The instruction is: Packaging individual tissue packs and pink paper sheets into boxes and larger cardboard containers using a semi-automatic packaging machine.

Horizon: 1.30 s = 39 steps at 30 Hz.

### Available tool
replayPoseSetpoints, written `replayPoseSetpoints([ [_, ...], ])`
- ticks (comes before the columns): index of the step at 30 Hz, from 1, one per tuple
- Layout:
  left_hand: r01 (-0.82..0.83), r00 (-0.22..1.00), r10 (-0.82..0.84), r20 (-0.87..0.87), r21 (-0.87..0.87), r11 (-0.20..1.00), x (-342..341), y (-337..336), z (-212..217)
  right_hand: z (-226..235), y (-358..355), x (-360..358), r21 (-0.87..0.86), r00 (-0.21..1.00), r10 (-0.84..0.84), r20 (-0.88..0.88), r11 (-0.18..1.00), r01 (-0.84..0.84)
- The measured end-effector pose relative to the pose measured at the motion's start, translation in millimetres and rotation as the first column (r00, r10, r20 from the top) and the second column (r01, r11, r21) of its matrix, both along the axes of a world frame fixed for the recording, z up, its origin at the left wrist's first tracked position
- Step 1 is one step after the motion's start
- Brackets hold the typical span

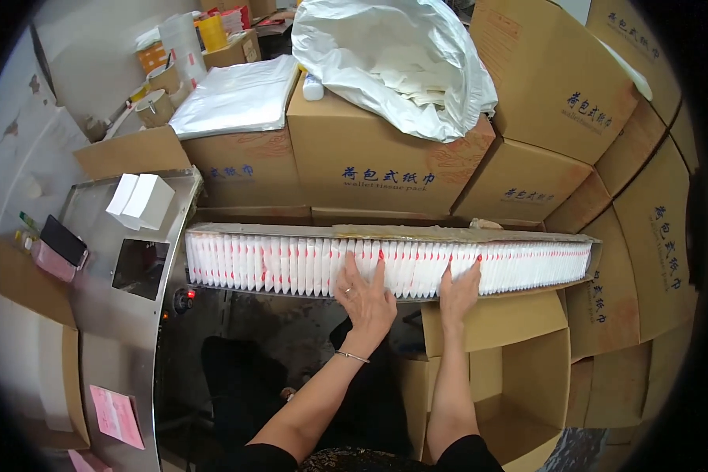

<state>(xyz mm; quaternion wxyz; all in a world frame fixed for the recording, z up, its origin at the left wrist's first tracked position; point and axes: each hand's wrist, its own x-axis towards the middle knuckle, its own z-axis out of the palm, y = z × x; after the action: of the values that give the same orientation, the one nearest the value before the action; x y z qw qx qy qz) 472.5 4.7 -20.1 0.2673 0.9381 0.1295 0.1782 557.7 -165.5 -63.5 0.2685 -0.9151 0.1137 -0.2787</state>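
A long row of white tissue packs [299, 263] with red marks stands on edge, packed side by side in a long narrow trough [267, 228]. My left hand [364, 303], wearing a ring and a bracelet, rests on the middle of the row with its fingers stretched apart against the packs. To its right, my right hand [459, 295] touches the row too, its extended fingertips spread a little apart. Between the two hands several packs stay in line with the rest. Neither hand lifts a pack out; whether fingertips dip between packs is hard to see.
An opened cardboard box [535, 370] sits below the trough at right. Closed cartons [385, 157] line the back, one carrying a big white plastic bag [330, 63]. On the left, a metal table [118, 315] holds white stacks [145, 200], a phone [63, 240] and a pink packet [116, 414].
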Motion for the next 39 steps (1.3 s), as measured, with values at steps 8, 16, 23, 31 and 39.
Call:
replayPoseSetpoints([
  [8,0.096,0.946,-0.003,0.324,-0.272,0.958,-8,37,-25,5,9,-1,0.019,0.999,0.027,-0.040,0.999,-0.026],
  [16,-0.069,0.978,0.201,0.058,-0.818,0.571,-8,83,-3,0,-3,2,0.035,0.999,-0.026,-0.021,0.999,0.026],
  [23,-0.119,0.980,0.122,0.159,-0.028,0.992,5,92,-9,42,-32,27,0.642,0.870,0.387,-0.306,0.759,-0.111],
  [31,-0.163,0.987,0.156,-0.047,-0.237,0.958,32,84,8,47,27,9,0.406,0.925,0.311,-0.217,0.891,-0.204],
  [39,0.080,0.995,-0.037,0.092,-0.523,0.849,-1,86,26,86,-3,-32,0.548,0.934,0.348,-0.076,0.797,-0.253],
])
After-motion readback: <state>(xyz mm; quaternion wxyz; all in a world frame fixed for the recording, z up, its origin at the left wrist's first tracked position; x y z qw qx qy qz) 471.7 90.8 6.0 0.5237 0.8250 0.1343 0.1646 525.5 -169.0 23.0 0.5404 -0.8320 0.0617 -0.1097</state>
